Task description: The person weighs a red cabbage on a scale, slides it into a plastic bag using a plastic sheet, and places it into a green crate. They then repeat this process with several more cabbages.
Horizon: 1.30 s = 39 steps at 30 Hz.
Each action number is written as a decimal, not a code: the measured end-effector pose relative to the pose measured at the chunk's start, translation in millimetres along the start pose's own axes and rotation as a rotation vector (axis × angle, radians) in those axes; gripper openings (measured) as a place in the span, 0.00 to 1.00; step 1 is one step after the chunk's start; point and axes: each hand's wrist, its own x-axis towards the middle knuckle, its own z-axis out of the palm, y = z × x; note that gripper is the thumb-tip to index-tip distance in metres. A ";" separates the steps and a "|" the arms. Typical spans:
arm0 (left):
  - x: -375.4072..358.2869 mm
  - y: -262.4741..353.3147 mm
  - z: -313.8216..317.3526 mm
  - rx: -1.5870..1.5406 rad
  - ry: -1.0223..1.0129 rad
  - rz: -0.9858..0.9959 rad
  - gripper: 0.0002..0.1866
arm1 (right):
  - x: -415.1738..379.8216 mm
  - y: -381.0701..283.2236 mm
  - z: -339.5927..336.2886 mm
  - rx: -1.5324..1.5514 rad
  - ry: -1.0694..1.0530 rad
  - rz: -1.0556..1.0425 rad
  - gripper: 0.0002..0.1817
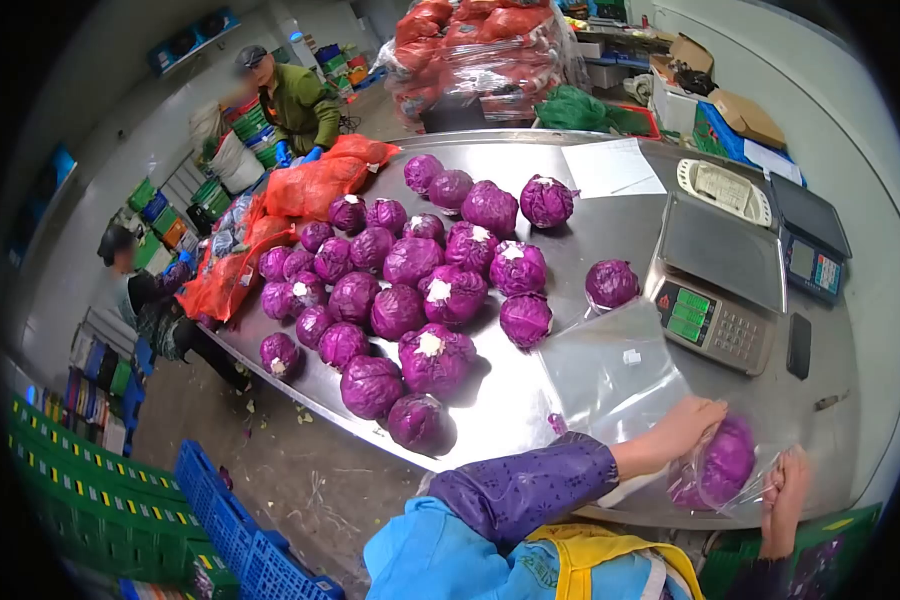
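While a clear plastic bag [757, 488] surrounds a round purple cabbage [727, 462], the left hand [685, 432] and right hand [789, 488] pinch its film.

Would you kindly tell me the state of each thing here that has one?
Handled cabbage, in a clear bag
Left hand, gripping that bag
Right hand, gripping that bag
Flat clear bag, apparently empty
Scale display, lit green
Phone, dark
Red mesh sacks, filled
Paper sheet, flat
Clustered cabbages, unbagged

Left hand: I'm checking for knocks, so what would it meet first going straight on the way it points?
The left hand points roughly at the black smartphone, probably met first; depth is unclear.
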 end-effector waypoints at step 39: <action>53.9 -22.9 12.1 0.214 -0.091 -0.134 0.19 | 22.4 -13.1 -34.9 -0.326 0.012 -0.202 0.13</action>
